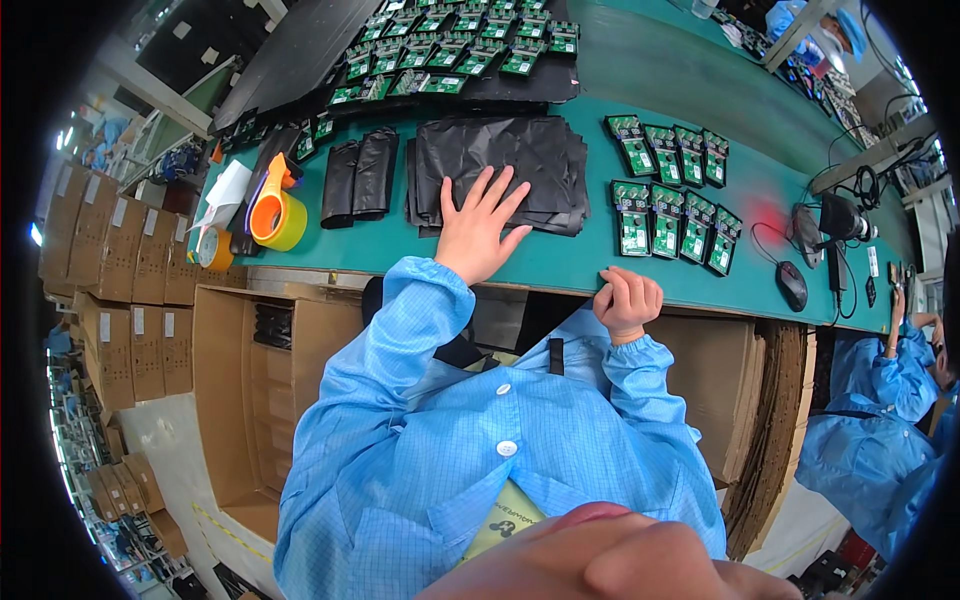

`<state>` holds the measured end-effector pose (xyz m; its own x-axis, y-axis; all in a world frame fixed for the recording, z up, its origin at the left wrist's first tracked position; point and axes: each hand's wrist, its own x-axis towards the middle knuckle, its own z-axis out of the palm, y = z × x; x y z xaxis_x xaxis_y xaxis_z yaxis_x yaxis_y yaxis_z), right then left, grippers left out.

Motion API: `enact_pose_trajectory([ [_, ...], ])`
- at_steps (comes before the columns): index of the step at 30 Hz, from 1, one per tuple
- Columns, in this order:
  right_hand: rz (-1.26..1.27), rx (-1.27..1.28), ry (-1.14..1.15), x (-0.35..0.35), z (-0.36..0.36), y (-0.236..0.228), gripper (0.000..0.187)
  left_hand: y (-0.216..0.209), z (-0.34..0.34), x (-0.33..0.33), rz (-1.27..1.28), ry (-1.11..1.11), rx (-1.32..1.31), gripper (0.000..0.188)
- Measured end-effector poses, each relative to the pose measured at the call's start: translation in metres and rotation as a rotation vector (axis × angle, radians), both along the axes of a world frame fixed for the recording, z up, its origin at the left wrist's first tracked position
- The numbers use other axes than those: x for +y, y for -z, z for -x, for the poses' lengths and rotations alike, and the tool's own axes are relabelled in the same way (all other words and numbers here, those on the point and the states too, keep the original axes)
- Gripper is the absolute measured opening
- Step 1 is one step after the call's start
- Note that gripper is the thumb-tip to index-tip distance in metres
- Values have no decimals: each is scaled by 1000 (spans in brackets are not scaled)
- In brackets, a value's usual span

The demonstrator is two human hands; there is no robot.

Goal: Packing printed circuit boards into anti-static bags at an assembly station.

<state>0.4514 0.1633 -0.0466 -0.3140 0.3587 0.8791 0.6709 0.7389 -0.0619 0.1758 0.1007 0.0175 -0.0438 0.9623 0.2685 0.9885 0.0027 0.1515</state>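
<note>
So the black plastic bags (550,160) are sitting in a flat, slightly messy pile on the green bench (650,65), close to the front edge and right in front of the person. They look like thin film, so I'd bet each one weighs next to nothing and is floppy as anything, with no stiffness to help you out. The sheen and wrinkles make me think they'd be a bit slippery and maybe clingy too, so grabbing two at once seems like the classic annoyance. Left hand (480,225) is spread wide, palm down on the pile, fingers fanned out, not gripping anything that I can see. Right hand (628,303) is curled into a loose fist at the bench edge, off to the right of the pile; can't tell if anything's tucked inside it. If it were me, I'd go for a loose corner or the ragged right side where the layers fan out, pinch just the top layer and keep the other palm flat so the rest doesn't slide. Tearing is probably a bigger worry than breaking. The green circuit boards (665,235) nearby look way fussier, so I'd hold those by their dark edges.
</note>
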Motion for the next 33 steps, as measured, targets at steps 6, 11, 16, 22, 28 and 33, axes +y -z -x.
enact_pose_trajectory([
  [6, -3, -2, 9, 0, 1, -1, 14, 0, 0, 0, 2, 1, -5, 62],
  [11, -9, -1, 13, -1, 1, 0, 15, -1, -1, 0, 5, -3, -4, 62],
  [16, -12, 3, 14, 0, 1, -1, 15, -2, -1, 0, 6, -3, -3, 62],
  [22, -4, -8, 17, 0, 0, 1, 18, 0, -1, 2, 0, -1, -1, 62],
  [28, -19, -11, 14, 1, 2, 3, 22, 1, 0, -2, -39, -8, -8, 63],
  [33, -48, -31, 24, 1, 2, 4, 23, 5, 0, -3, -181, 12, -60, 65],
])
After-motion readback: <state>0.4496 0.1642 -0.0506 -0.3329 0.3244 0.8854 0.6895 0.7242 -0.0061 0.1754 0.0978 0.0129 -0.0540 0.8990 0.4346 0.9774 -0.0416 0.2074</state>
